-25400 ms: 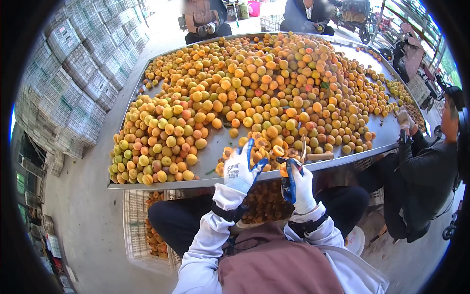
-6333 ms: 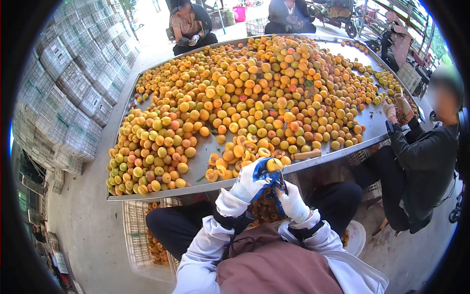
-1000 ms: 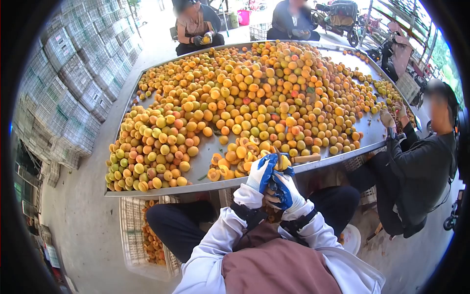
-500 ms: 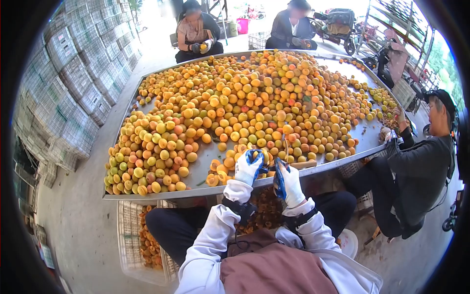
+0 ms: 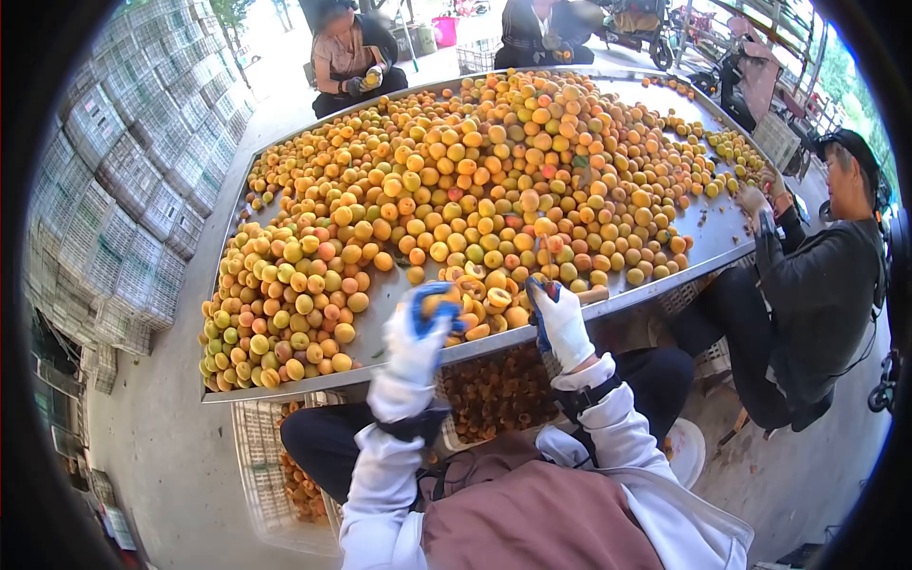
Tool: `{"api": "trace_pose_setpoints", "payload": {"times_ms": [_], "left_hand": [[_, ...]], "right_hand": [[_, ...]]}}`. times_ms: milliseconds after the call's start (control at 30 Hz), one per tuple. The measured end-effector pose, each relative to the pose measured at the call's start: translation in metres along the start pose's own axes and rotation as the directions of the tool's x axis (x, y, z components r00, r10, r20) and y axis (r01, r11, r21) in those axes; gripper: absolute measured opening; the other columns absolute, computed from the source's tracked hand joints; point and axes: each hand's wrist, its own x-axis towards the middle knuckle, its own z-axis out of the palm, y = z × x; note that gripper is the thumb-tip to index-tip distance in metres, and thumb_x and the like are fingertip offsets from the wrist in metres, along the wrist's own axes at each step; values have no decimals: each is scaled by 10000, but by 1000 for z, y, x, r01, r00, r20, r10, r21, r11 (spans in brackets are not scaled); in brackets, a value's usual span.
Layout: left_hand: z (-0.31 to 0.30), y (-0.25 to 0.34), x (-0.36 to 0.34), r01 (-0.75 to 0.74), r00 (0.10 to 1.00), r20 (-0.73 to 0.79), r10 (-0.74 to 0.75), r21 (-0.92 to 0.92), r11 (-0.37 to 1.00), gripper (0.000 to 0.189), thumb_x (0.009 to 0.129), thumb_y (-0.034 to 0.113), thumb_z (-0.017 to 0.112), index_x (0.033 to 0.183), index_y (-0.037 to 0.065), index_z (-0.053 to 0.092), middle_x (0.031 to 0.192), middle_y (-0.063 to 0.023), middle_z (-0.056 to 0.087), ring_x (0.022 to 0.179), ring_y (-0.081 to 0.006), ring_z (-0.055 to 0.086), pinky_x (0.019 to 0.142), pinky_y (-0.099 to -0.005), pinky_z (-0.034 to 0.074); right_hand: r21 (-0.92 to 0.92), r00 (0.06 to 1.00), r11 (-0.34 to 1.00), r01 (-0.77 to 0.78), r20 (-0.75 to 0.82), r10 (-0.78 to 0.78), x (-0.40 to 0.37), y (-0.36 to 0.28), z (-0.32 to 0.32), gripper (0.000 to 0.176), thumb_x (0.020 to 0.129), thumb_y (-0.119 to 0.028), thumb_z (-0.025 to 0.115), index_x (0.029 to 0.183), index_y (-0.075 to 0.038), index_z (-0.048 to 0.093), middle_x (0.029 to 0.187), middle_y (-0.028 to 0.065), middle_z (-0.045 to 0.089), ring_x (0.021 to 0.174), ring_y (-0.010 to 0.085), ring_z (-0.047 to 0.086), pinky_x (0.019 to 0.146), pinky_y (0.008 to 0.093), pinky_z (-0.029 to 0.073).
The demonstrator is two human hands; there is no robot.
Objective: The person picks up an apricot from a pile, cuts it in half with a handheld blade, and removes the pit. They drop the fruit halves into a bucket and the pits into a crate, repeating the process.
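Observation:
Orange, yellow and greenish apricots (image 5: 494, 180) lie heaped on a metal table (image 5: 380, 323). My left hand (image 5: 423, 328), in a white and blue glove and blurred by motion, is over the table's front edge with its fingers curled around an orange apricot (image 5: 435, 306). To its right my right hand (image 5: 562, 323), gloved alike, is closed at the edge on something I cannot make out. Split apricot halves (image 5: 498, 297) lie between the hands. A wooden handle (image 5: 594, 295) rests on the edge beside my right hand.
Below the table are a crate of dark orange pieces (image 5: 499, 394) and a white crate (image 5: 261, 456). A co-worker (image 5: 817, 285) sits at the right; two more people (image 5: 351, 57) sit at the far side. Stacked crates (image 5: 133, 190) stand at the left.
My hands have moved apart; my left hand has shifted left and now shows an apricot in its fingers. The view has shifted, and more of the crate below is visible.

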Motion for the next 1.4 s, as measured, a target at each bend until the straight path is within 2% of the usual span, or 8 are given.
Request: {"api": "trace_pose_setpoints", "payload": {"times_ms": [167, 233, 367, 500, 700, 1067, 1267, 1400], "left_hand": [[-163, 42, -48, -135, 884, -355, 306, 431, 892, 283, 986, -17, 590, 1270, -22, 594, 1151, -84, 640, 899, -163, 673, 793, -308, 606], [-267, 32, -85, 131, 803, -541, 253, 573, 809, 324, 973, 29, 626, 1294, 0, 594, 1192, -98, 652, 939, -206, 689, 808, -329, 591], [-292, 51, -119, 508, 855, -444, 268, 821, -261, 590, 869, 235, 779, 1372, 30, 548, 1430, -188, 534, 1243, -335, 582, 1044, -419, 462], [-168, 54, -28, -36, 967, -69, 243, 915, 401, 651, 817, 72, 805, 1394, -11, 514, 1393, -199, 550, 1312, -338, 516, 1129, -398, 390], [51, -3, 123, -628, 778, 600, 185, 745, 225, 605, 825, 321, 788, 1335, 75, 576, 1279, -183, 610, 1131, -371, 595, 997, -461, 463], [164, -138, 226, -675, 707, 661, -251, 737, 40, 500, 891, 199, 680, 1352, 87, 522, 1260, -193, 600, 1007, -362, 679, 870, -454, 539], [137, -77, 172, -205, 856, 513, -61, 446, 871, 655, 778, -24, 808, 1376, 58, 554, 1199, -106, 676, 1044, -203, 679, 909, -332, 564], [115, -59, 104, 140, 876, 462, -141, 36, 990, 705, 805, -70, 789, 1440, 30, 500, 1336, -102, 592, 1092, -179, 655, 970, -334, 565]], "right_hand": [[-448, 983, 881, 151, -31, -184, 20, 19, -22, 452, 959, -401, 689, 1011, 43, 620, 816, 190, 692, 766, 333, 675, 710, 431, 510], [-373, 988, 922, 101, -73, -138, 4, -11, -31, 414, 964, -364, 687, 1052, 38, 634, 873, 201, 706, 839, 338, 680, 763, 433, 512], [-178, 987, 978, 107, -102, -127, -19, -35, -50, 311, 1007, -311, 642, 1067, -6, 634, 724, 53, 647, 561, 120, 583, 493, 299, 451], [190, 999, 982, 3, -47, 6, -34, -47, -55, 211, 1053, -237, 565, 1047, -33, 619, 660, -3, 569, 505, 88, 540, 427, 265, 425], [213, 988, 965, 152, -10, -153, -35, -32, -68, 182, 1060, -175, 544, 1043, -7, 610, 744, 5, 595, 630, 71, 558, 562, 246, 437], [-11, 986, 987, 157, -59, -158, -31, -24, -89, 189, 1007, -152, 613, 1064, 29, 614, 828, 110, 676, 744, 168, 629, 694, 323, 495], [-32, 973, 973, 230, -12, -230, -35, -17, -88, 185, 1017, -159, 602, 1027, 25, 616, 803, 132, 670, 697, 231, 616, 670, 351, 488], [-90, 975, 971, 221, 47, -217, -39, -13, -69, 195, 1018, -169, 608, 1017, 26, 620, 783, 117, 653, 684, 193, 573, 656, 345, 476]]}}
